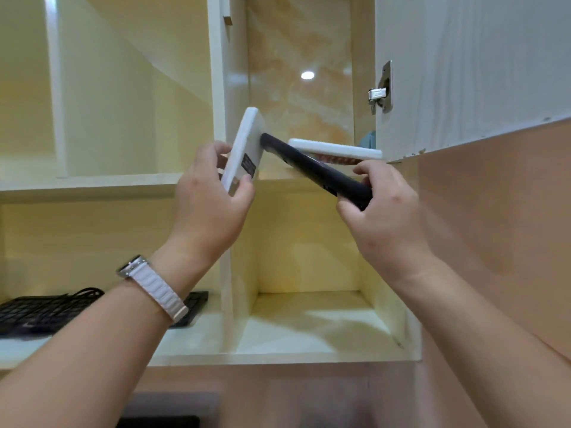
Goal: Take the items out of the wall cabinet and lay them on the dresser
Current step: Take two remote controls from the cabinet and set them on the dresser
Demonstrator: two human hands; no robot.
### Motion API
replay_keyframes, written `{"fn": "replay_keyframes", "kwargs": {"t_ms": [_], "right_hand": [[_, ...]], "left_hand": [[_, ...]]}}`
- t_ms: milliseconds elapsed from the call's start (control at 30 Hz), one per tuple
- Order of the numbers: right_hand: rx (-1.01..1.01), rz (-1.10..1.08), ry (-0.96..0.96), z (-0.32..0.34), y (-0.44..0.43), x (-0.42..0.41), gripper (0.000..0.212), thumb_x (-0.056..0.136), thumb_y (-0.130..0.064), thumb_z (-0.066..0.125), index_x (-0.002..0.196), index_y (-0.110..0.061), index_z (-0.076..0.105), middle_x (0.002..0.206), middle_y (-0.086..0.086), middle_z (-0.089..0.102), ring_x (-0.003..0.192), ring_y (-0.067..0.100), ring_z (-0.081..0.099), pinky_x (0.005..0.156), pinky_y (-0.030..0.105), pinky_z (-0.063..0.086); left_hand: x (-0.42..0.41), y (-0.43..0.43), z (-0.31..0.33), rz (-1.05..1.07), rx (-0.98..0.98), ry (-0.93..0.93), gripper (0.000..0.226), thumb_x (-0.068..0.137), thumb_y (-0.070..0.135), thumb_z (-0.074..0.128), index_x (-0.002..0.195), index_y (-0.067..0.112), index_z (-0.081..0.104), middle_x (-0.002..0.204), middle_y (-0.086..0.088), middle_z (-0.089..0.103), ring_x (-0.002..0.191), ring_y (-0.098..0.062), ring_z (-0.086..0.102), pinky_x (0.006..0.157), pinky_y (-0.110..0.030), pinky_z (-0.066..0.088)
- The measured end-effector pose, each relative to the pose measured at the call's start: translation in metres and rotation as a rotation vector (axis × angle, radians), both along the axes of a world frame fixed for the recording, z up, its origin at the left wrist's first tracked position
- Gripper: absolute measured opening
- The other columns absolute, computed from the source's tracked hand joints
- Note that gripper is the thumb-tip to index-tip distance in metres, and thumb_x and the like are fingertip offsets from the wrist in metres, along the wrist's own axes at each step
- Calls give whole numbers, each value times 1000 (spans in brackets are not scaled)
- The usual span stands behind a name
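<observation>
the left hand (213, 196) grips a flat white rectangular slab with a dark label (244, 146), tilted nearly upright in front of the cream wall cabinet's middle shelf (92, 183). the right hand (383, 211) clasps one end of a slim dark navy bar-shaped device (312, 168), whose far end slants up to the slab. behind them a second white flat slab (335, 148) lies inside the cabinet, by the open door (463, 57). a black keyboard (40, 310) rests on the lower shelf.

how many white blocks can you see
2: a tilted block in the left hand, a flat block lying in the cabinet. More may hide behind the door.
</observation>
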State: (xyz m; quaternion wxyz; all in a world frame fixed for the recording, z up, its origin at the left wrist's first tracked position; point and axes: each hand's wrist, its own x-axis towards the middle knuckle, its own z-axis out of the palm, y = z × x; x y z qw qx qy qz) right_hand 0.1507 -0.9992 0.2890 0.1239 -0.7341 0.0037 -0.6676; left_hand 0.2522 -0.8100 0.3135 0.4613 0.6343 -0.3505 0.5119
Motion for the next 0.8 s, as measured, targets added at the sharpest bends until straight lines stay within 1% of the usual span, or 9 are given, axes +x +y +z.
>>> {"fn": "replay_keyframes", "kwargs": {"t_ms": [67, 167, 200, 267, 333, 467, 567, 667, 800], "right_hand": [[0, -43, 59, -8, -1, 1, 26, 82, -17, 65, 107, -13, 62, 96, 1, 57, 79, 19, 50, 64, 30, 33], [64, -54, 157, -20, 4, 0, 21, 86, -24, 59, 106, -18, 63, 93, 0, 57, 78, 19, 52, 63, 33, 41], [88, -39, 174, -24, 7, 0, 17, 87, -25, 57, 102, -20, 63, 89, -2, 57, 76, 17, 52, 61, 31, 41], [148, 6, 171, -31, 14, -1, 7, 87, -24, 56, 91, -22, 61, 78, -3, 57, 69, 14, 51, 55, 26, 39], [200, 32, 158, -36, 23, -4, 4, 88, -22, 56, 87, -22, 60, 70, -2, 56, 64, 14, 51, 52, 29, 38], [295, -1, 152, -32, 42, -7, 4, 89, -23, 57, 89, -23, 60, 68, -1, 58, 63, 18, 55, 51, 31, 42], [473, 81, 165, -23, 62, -6, 6, 88, -22, 57, 88, -20, 62, 81, 13, 66, 67, 25, 67, 56, 40, 57], [679, 219, 177, -10, 80, -1, 11, 90, -17, 56, 96, -13, 63, 93, 18, 68, 61, 22, 70, 53, 32, 58], [850, 293, 182, 12, 94, 2, 12, 94, -19, 54, 101, -13, 62, 86, 14, 66, 58, 21, 66, 44, 22, 47]], "left_hand": [[0, -2, -9, 1, -1, 15, 35, 86, 19, 62, 120, 16, 56, 98, 3, 59, 84, -15, 55, 72, -27, 45], [-1, -5, -24, -16, -24, 36, 31, 84, 19, 62, 116, 17, 60, 98, 0, 60, 82, -6, 48, 70, -16, 38], [-1, -6, -28, -52, -45, 64, 30, 84, 19, 62, 114, 19, 60, 98, 2, 59, 81, -7, 49, 71, -17, 41], [-2, -5, -36, -155, -83, 130, 28, 82, 20, 62, 110, 24, 58, 100, 5, 58, 83, -12, 55, 74, -31, 51], [-1, -2, -41, -238, -84, 161, 27, 82, 22, 61, 108, 27, 56, 101, 5, 59, 85, -16, 59, 72, -42, 54], [1, 4, -40, -396, -80, 197, 27, 83, 21, 61, 107, 30, 53, 100, 8, 63, 83, -15, 63, 67, -41, 56], [5, 12, -40, -498, -64, 240, 26, 84, 18, 60, 104, 31, 52, 92, 12, 64, 76, -10, 63, 65, -38, 56], [10, 28, -48, -628, -56, 262, 27, 85, 17, 60, 107, 31, 53, 95, 13, 65, 76, -7, 64, 63, -33, 57], [17, 52, -62, -737, -44, 263, 28, 86, 17, 61, 109, 30, 55, 96, 14, 65, 78, -6, 64, 62, -33, 57]]}}
